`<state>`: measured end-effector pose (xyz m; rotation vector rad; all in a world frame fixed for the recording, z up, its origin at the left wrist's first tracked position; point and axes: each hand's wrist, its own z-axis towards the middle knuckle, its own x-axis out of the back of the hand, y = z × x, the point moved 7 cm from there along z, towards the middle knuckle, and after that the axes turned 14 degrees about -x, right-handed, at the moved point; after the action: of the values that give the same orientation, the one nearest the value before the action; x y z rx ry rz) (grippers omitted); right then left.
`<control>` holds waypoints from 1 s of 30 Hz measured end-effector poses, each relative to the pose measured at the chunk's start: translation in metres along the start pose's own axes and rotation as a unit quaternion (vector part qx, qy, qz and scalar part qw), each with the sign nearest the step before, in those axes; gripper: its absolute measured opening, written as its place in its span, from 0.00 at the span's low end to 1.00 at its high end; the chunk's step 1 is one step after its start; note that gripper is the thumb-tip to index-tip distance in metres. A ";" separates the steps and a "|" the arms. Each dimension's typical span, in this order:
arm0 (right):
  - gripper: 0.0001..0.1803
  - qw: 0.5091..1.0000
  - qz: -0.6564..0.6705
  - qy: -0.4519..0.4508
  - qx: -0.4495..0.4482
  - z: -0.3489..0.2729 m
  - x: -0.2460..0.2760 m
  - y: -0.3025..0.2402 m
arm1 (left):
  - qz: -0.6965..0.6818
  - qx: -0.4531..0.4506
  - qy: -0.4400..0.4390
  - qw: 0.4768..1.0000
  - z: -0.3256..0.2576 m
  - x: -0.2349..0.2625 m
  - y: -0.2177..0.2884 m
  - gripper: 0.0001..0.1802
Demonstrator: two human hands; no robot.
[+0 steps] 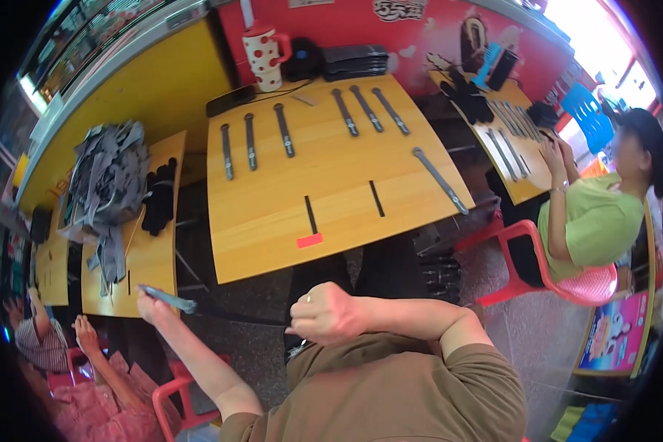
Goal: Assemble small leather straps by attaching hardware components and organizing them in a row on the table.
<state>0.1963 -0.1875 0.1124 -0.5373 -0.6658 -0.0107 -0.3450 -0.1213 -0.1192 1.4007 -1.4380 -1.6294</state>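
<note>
My left hand [152, 306] is at the lower left, beside the side table, with its fingers closed on a grey strap [171, 298]. A dark band [236, 318] runs from near that strap toward my right hand [324, 314]. The right hand is closed above my lap; what its fingers hold, if anything, is hidden. On the wooden table [272, 199] in front lie several flat grey straps with rounded ends, among them one strap [251, 141] in the left group and one strap [366, 108] in the right group. A single strap [440, 180] slants near the right edge.
Two black marks [310, 214] and a red piece [309, 241] are on the tabletop. A dotted cup [264, 59], black case [230, 101] and dark stack [355, 61] stand at the back. Left, a bin [109, 177] overflows with grey strips. Co-workers sit right [593, 214] and left [103, 398].
</note>
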 end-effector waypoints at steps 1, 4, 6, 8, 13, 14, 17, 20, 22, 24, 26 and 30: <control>0.13 0.999 -0.036 0.006 -0.031 -0.010 0.019 0.013 | 0.007 0.025 -0.001 1.000 -0.047 -0.057 0.000 0.13; 0.11 0.977 0.052 0.169 -0.119 -0.024 0.095 0.018 | -0.145 0.050 0.013 0.988 0.016 -0.025 0.015 0.15; 0.11 0.921 0.091 0.313 -0.213 -0.053 0.136 0.042 | -0.174 0.053 -0.022 0.983 0.019 -0.029 0.014 0.15; 0.12 0.815 0.185 0.417 -0.356 -0.095 0.157 0.084 | -0.136 0.056 -0.042 0.988 -0.014 -0.050 0.007 0.16; 0.15 0.644 0.320 0.480 -0.503 -0.173 0.156 0.154 | -0.109 0.083 -0.123 0.983 -0.101 -0.086 0.001 0.13; 0.15 0.629 0.292 0.481 -0.536 -0.189 0.150 0.156 | -0.110 0.083 -0.123 0.983 -0.114 -0.090 -0.001 0.13; 0.15 0.583 0.276 0.496 -0.581 -0.221 0.131 0.157 | -0.108 0.086 -0.159 0.977 -0.165 -0.112 0.005 0.12; 0.16 0.495 0.347 0.544 -0.582 -0.240 0.110 0.151 | -0.098 0.065 -0.201 0.972 -0.197 -0.129 0.014 0.13; 0.17 0.484 0.359 0.558 -0.570 -0.237 0.105 0.151 | -0.107 0.068 -0.222 0.967 -0.216 -0.139 0.016 0.13; 0.19 0.472 0.379 0.572 -0.553 -0.234 0.101 0.154 | -0.120 0.069 -0.245 0.960 -0.236 -0.152 0.020 0.13; 0.19 0.466 0.389 0.566 -0.559 -0.223 0.098 0.158 | -0.125 0.063 -0.260 0.955 -0.250 -0.158 0.022 0.12; 0.18 0.474 0.397 0.555 -0.556 -0.216 0.089 0.156 | -0.130 0.038 -0.254 0.958 -0.277 -0.160 0.041 0.11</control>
<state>0.4206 -0.1417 -0.0497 -1.8516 1.1254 0.0849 -0.0493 -0.0909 0.0049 1.3104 -1.6570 -2.2484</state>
